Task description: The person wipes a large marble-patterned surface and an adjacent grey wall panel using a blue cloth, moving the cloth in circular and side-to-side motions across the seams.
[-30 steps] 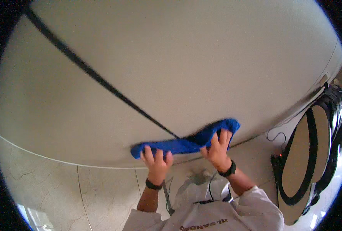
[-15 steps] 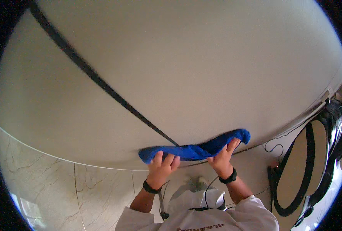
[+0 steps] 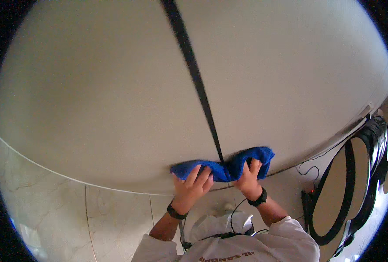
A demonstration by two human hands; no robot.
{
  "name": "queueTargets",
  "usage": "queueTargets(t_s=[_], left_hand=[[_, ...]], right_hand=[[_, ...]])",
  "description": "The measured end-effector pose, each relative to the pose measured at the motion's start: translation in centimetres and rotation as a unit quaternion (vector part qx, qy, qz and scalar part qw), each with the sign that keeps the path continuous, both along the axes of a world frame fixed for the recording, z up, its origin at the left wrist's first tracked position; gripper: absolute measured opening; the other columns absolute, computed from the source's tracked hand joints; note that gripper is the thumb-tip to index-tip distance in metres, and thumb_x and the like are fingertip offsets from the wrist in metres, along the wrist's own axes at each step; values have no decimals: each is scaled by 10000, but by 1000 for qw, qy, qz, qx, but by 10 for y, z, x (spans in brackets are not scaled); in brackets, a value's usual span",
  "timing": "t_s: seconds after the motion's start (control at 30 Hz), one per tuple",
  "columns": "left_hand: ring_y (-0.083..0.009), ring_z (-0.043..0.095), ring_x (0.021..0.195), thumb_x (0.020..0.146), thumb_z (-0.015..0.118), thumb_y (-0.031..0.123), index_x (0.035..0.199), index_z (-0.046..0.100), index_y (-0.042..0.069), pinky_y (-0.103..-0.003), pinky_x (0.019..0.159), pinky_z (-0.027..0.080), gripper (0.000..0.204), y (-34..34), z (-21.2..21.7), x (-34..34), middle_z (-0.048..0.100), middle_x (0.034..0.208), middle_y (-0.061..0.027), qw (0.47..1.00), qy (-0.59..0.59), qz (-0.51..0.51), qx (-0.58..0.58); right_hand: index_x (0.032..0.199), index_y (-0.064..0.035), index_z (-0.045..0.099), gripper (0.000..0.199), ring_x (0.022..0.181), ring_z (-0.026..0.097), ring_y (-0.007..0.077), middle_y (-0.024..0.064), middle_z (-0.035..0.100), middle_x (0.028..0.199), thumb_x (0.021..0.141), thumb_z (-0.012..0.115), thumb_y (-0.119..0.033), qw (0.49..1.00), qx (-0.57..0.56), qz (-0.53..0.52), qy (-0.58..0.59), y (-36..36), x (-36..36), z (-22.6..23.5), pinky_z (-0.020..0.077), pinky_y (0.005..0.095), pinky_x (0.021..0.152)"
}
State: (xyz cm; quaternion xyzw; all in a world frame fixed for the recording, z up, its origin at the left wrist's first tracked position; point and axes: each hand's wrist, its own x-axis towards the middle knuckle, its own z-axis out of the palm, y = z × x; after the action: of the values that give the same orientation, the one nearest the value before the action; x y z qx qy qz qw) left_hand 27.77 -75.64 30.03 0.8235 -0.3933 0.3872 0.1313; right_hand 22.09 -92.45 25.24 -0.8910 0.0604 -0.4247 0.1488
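Observation:
A folded, bunched blue cloth (image 3: 215, 171) lies against a large pale surface (image 3: 115, 113), close to its lower edge. My left hand (image 3: 191, 188) grips the left part of it, fingers bent over the fabric. On the right part, my right hand (image 3: 248, 179) holds it with the fingers pushed into a fold. Between the hands the cloth dips. A long dark strip (image 3: 198, 83) tapers down from the top to the middle of the cloth, where its end meets the fabric. I cannot tell what kind of strip it is. Both wrists wear black bands.
Veined pale floor tiles (image 3: 119, 214) lie below the surface's curved edge. At the right stands a black-rimmed object with an oval beige panel (image 3: 329, 192), beside a small red light and a thin dark cable (image 3: 309, 170).
The dark strip has swung from a steep diagonal to nearly upright, its top moving right. The cloth is bunched more tightly, its left end shifted right. My left hand has moved slightly right.

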Motion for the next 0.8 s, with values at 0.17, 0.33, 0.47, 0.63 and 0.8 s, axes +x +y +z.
queueTargets(t_s=[0.17, 0.33, 0.47, 0.63, 0.8], left_hand=[[-198, 398, 836, 625, 574, 278, 866, 565, 218, -386, 662, 335, 249, 20, -27, -5, 402, 1061, 27, 999, 29, -17, 15], [-277, 413, 859, 651, 563, 262, 935, 546, 137, -469, 754, 304, 310, 32, -7, -3, 403, 1088, -89, 995, 45, -51, 79], [-314, 387, 910, 667, 549, 262, 951, 532, 116, -503, 775, 279, 320, 30, 19, 0, 379, 1116, -124, 997, 42, -50, 43], [-270, 394, 837, 660, 536, 274, 952, 538, 154, -517, 762, 293, 315, 46, -14, 2, 403, 1083, -69, 995, 62, 7, -78], [-287, 388, 870, 674, 521, 270, 985, 519, 143, -528, 778, 280, 336, 38, -34, -6, 394, 1102, -78, 992, 117, -29, -28]], right_hand=[[947, -169, 506, 482, 883, 370, 317, 100, 410, 899, 478, 610, -218, 998, 1, 48, 27, 23, -6, -18, 260, 515, 750], [968, -156, 497, 473, 894, 347, 324, 106, 369, 936, 511, 591, -233, 999, -51, 11, 1, 28, 3, 15, 252, 530, 764], [984, -91, 482, 567, 907, 341, 334, 137, 370, 967, 447, 605, -228, 999, -25, -23, -23, 30, 2, 48, 226, 528, 817], [1122, -23, 326, 661, 1052, 215, 446, 239, 249, 1158, 529, 584, -158, 995, 63, -70, -15, 53, 1, 13, 171, 525, 876], [1091, -52, 380, 621, 1021, 258, 419, 206, 307, 1104, 524, 594, -182, 999, 28, -12, 45, 54, -5, 6, 180, 531, 871]])
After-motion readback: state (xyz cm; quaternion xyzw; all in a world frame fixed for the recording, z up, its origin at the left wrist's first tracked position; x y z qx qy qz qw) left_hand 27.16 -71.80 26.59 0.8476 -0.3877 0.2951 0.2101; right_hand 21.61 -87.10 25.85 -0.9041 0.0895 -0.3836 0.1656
